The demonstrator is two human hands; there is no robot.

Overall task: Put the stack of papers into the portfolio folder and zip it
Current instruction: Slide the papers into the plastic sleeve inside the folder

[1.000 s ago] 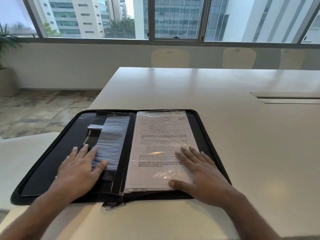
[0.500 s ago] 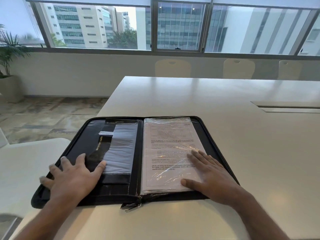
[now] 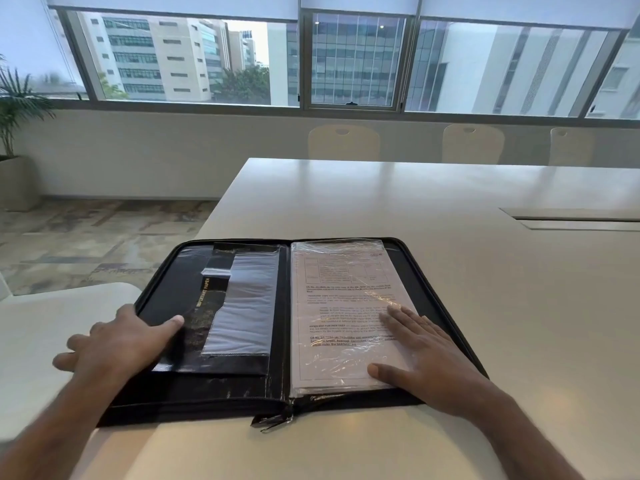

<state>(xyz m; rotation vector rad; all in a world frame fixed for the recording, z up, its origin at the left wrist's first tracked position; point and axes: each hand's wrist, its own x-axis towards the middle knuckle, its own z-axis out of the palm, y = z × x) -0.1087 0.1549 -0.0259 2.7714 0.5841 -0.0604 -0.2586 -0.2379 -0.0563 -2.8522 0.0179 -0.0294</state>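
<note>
Portfolio folder (image 3: pixel 433 299) open flat on tabletop (image 3: pixel 450 202) | stack of papers (image 3: pixel 339 306) on its right half | right hand (image 3: pixel 419 351) flat on papers, fingers released | left hand (image 3: pixel 121 341) grasping folder's left edge, thumb on top

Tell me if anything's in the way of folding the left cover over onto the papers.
Only the right hand, lying flat on the stack of papers in the folder. The left hand grips the left cover's outer edge. Nothing else visible lies between.
</note>
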